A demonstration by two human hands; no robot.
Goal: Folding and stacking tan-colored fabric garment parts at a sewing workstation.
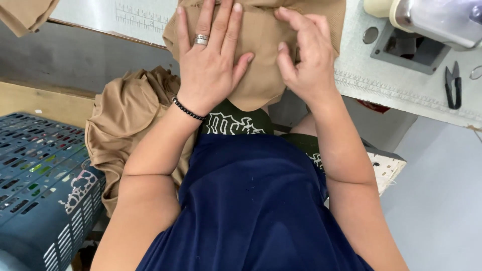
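A tan fabric piece [261, 55] hangs over the front edge of the sewing table [381, 85]. My left hand [208, 60] lies flat on it with fingers spread, a ring on one finger and a black bead bracelet at the wrist. My right hand [306, 55] rests on the fabric's right side, fingers curled and pinching a fold near the edge. More tan fabric [130, 120] is heaped on my lap at the left, below the table.
A sewing machine [432, 20] stands at the top right, with its plate opening beside it. Black thread snips [453, 85] lie on the table to the right. A dark blue slotted plastic crate [40, 185] sits at the lower left. Grey floor lies at the right.
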